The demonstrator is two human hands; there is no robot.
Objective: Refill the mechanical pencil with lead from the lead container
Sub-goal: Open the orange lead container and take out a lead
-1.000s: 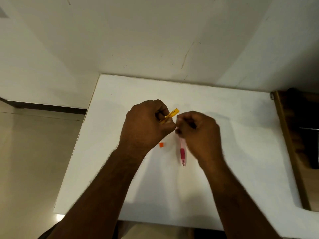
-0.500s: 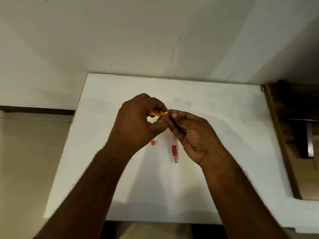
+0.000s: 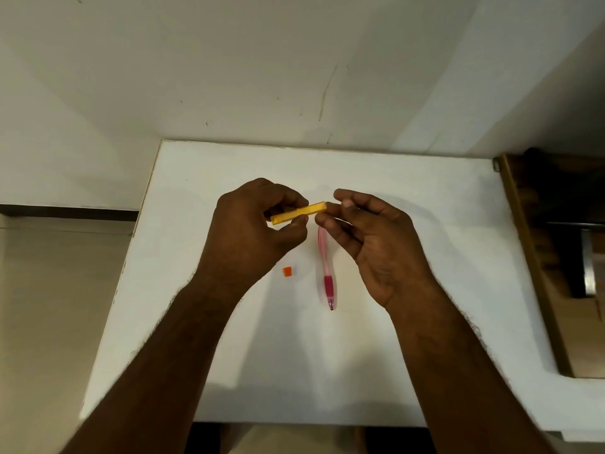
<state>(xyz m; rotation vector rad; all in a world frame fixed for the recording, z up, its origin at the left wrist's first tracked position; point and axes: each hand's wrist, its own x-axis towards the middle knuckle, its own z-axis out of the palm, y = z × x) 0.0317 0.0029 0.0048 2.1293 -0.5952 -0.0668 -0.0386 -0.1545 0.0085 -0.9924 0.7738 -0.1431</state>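
On a white rectangular table (image 3: pixel 409 322) against a pale scuffed wall (image 3: pixel 262 77), the left hand (image 3: pixel 252 234) pinches a slim yellow plastic lead container (image 3: pixel 298 212). The right hand (image 3: pixel 376 244), fingers loosely curled, touches the container's right end. A pink translucent mechanical pencil (image 3: pixel 326 270) lies on the table between the hands, a small orange cap (image 3: pixel 287 271) to its left.

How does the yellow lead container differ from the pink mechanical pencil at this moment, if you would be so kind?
The lead container is yellow and held above the table by the left hand; the mechanical pencil is pink and lies on it untouched. The container looks shorter and lies crosswise; the pencil points toward the person. Both are slim.
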